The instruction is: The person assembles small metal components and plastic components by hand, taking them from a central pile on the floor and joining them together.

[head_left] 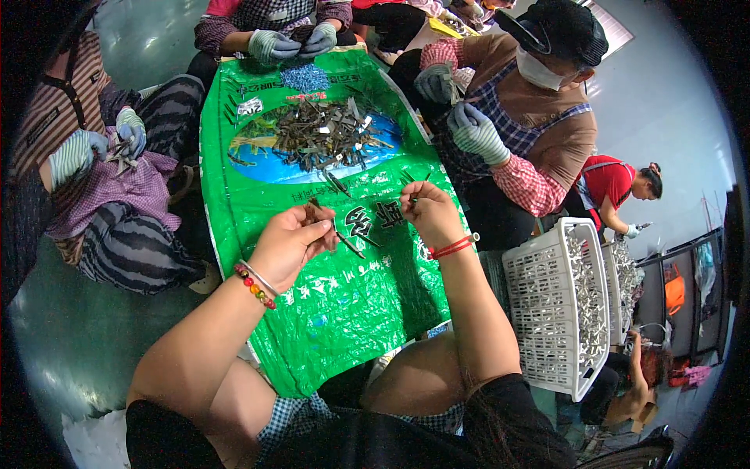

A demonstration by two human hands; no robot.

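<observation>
My left hand (287,238) is closed on a few thin dark strips, and one long black strip (350,245) sticks out to the right of its fingertips. A little to the right, my right hand (434,213) pinches small dark strips (409,180) between thumb and fingers. Both hands are over a shiny green plastic sheet (336,305) with printed patterns. Beyond them a heap of dark brown and black strips (316,134) lies on the sheet, with a few pale bits mixed in. Behind the heap sits a small pile of blue pieces (305,77).
Gloved co-workers sit around the sheet: one at the left (70,156), one at the far end (289,43), one masked at the right (516,117). A white plastic basket (539,313) of silvery parts stands right of my arm, with another basket (621,273) beyond it.
</observation>
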